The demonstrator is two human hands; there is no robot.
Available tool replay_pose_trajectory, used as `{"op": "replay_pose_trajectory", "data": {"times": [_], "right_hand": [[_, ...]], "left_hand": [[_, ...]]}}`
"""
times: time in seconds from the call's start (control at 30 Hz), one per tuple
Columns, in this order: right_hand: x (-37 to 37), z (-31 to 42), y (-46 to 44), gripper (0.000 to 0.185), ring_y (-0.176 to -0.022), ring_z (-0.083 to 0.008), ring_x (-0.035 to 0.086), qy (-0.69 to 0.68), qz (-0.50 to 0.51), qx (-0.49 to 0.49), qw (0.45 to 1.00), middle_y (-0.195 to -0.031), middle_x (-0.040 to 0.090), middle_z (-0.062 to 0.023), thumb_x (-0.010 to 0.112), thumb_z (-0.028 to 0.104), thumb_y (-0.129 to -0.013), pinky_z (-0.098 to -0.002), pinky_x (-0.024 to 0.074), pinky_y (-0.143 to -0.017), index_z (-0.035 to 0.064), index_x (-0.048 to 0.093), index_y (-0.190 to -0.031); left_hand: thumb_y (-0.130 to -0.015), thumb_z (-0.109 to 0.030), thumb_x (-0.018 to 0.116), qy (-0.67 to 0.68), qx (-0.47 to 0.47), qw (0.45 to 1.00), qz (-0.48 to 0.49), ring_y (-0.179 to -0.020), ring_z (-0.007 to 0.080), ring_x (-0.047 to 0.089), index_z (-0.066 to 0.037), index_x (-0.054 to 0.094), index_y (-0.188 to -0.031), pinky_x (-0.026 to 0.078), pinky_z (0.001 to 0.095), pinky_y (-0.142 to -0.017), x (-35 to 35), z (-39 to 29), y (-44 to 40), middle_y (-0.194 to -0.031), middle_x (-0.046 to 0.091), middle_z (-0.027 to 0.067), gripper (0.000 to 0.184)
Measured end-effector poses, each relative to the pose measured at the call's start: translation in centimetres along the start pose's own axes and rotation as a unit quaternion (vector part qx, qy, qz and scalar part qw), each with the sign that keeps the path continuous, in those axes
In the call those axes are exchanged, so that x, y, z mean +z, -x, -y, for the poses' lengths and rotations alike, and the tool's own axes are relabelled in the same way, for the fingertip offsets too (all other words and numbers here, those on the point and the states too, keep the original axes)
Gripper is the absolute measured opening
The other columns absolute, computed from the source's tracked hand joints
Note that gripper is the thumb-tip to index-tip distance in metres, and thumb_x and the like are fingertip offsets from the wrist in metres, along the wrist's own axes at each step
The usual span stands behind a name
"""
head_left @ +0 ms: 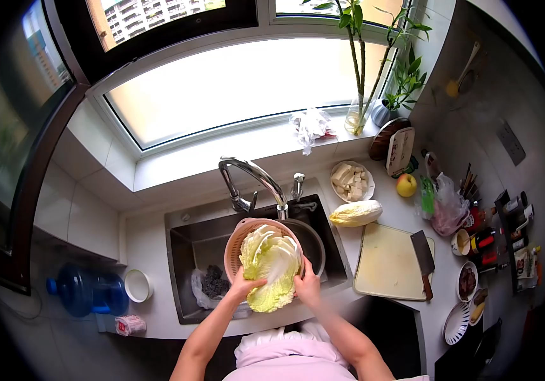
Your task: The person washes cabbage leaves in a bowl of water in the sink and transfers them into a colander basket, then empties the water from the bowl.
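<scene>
Both my hands hold napa cabbage leaves over the sink. My left hand grips their left edge, thumb on top. On the right edge, my right hand is closed round the leaves, its fingertips partly hidden. Beneath the leaves is a pink colander, mostly covered by them. A metal pot sits in the sink behind the colander. The curved chrome faucet reaches over the sink from behind.
Right of the sink lie a napa cabbage, a plate of tofu pieces and a cutting board with a cleaver. A blue water jug and white bowl are at left. Bottles and bowls line the right side.
</scene>
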State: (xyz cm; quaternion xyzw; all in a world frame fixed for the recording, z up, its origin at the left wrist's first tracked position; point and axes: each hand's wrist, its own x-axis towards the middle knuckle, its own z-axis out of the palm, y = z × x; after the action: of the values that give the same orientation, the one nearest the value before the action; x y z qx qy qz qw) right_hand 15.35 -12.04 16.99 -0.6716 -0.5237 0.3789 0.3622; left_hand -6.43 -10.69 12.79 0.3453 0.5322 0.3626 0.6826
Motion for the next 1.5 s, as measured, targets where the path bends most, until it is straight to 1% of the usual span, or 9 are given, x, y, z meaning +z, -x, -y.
{"op": "replay_pose_trajectory", "data": {"times": [0.2,0.37,0.53,0.77,0.83,0.97,1.37,1.43,1.5], "right_hand": [[-0.5,-0.6,-1.1,0.052,-0.052,-0.0274,0.066,-0.011,0.031,0.034,0.999,-0.075,0.065,-0.0223,0.051,0.008,-0.077,-0.0371,0.0564,-0.047,0.0021,0.042,-0.129],[0.9,-1.6,-2.1,0.033,-0.053,-0.0293,0.066,-0.041,0.139,0.165,0.976,-0.071,0.064,-0.0247,0.05,0.009,-0.08,-0.0372,0.0559,-0.045,-0.0065,0.045,-0.109],[0.9,-0.9,-2.7,0.044,-0.09,-0.05,0.058,0.072,0.128,0.055,0.988,-0.087,0.061,-0.033,0.053,0.017,-0.078,-0.0557,0.0451,-0.083,0.0006,0.042,-0.117],[0.9,3.7,-3.4,0.038,-0.081,-0.04,0.066,-0.129,0.195,0.109,0.966,-0.09,0.064,-0.0288,0.048,0.008,-0.081,-0.0439,0.0587,-0.06,-0.0037,0.047,-0.117],[1.8,4.2,-3.3,0.04,-0.077,-0.0342,0.068,-0.13,0.205,0.099,0.965,-0.094,0.063,-0.0267,0.046,0.006,-0.081,-0.037,0.0598,-0.051,-0.0041,0.046,-0.12],[5.0,1.4,-3.6,0.038,-0.063,-0.0311,0.068,-0.218,0.135,0.034,0.966,-0.095,0.063,-0.0259,0.048,0.006,-0.082,-0.0383,0.0598,-0.051,-0.0035,0.047,-0.119],[3.0,4.0,-2.3,0.062,-0.078,-0.0286,0.068,-0.263,0.127,0.062,0.954,-0.108,0.06,-0.0188,0.05,-0.004,-0.079,-0.0358,0.061,-0.054,0.0095,0.036,-0.138],[2.9,3.9,-2.7,0.062,-0.08,-0.0288,0.067,-0.217,0.138,0.076,0.963,-0.111,0.059,-0.0184,0.049,-0.004,-0.078,-0.0361,0.0612,-0.054,0.0096,0.037,-0.137],[3.7,2.4,-2.5,0.062,-0.081,-0.0281,0.067,-0.234,0.138,0.079,0.959,-0.112,0.059,-0.0177,0.049,-0.005,-0.078,-0.0354,0.0612,-0.054,0.0099,0.037,-0.137]], "left_hand": [[-0.068,0.01,0.07,-0.05,0.026,0.998,-0.035,-0.091,0.0189,0.061,0.001,0.058,-0.107,0.05,0.0327,-0.082,0.4,-4.1,0.4,-0.1,0.063,0.0079,0.041],[-0.059,-0.01,0.078,-0.348,0.028,0.934,-0.077,-0.097,0.0245,0.063,-0.005,0.061,-0.109,0.047,0.0343,-0.087,-3.6,-10.4,-0.9,-0.103,0.067,0.0105,0.054],[-0.063,-0.015,0.074,-0.577,0.076,0.802,-0.136,-0.105,0.0324,0.059,-0.007,0.052,-0.122,0.047,0.039,-0.089,-0.5,-20.9,3.5,-0.11,0.063,0.0155,0.064],[-0.071,-0.007,0.059,-0.747,0.247,0.584,-0.198,-0.105,0.0286,0.056,-0.007,0.048,-0.127,0.044,0.0428,-0.078,1.9,-21.3,6.6,-0.122,0.055,0.012,0.057],[-0.076,-0.009,0.059,-0.784,0.364,0.441,-0.242,-0.107,0.0269,0.055,-0.01,0.047,-0.131,0.043,0.0397,-0.08,1.8,-18.2,6.6,-0.125,0.053,0.0112,0.056],[-0.084,-0.021,0.053,-0.81,0.427,0.345,-0.206,-0.124,0.0251,0.041,-0.026,0.044,-0.134,0.035,0.0435,-0.098,-1.5,-11.4,7.0,-0.136,0.042,0.0023,0.051],[-0.08,-0.022,0.058,-0.857,0.394,0.328,-0.04,-0.135,0.0192,0.027,-0.033,0.036,-0.14,0.019,0.0461,-0.111,-6.4,-10.4,13.3,-0.139,0.034,-0.0002,0.065],[-0.072,-0.027,0.065,-0.783,0.281,0.554,0.022,-0.134,0.0201,0.029,-0.028,0.04,-0.138,0.022,0.045,-0.109,-4.0,-12.4,15.0,-0.134,0.041,0.003,0.07],[-0.068,-0.032,0.068,-0.752,0.309,0.583,0.009,-0.133,0.0222,0.031,-0.023,0.046,-0.134,0.025,0.0465,-0.106,-4.3,-11.1,13.5,-0.132,0.044,0.0083,0.07]]}}
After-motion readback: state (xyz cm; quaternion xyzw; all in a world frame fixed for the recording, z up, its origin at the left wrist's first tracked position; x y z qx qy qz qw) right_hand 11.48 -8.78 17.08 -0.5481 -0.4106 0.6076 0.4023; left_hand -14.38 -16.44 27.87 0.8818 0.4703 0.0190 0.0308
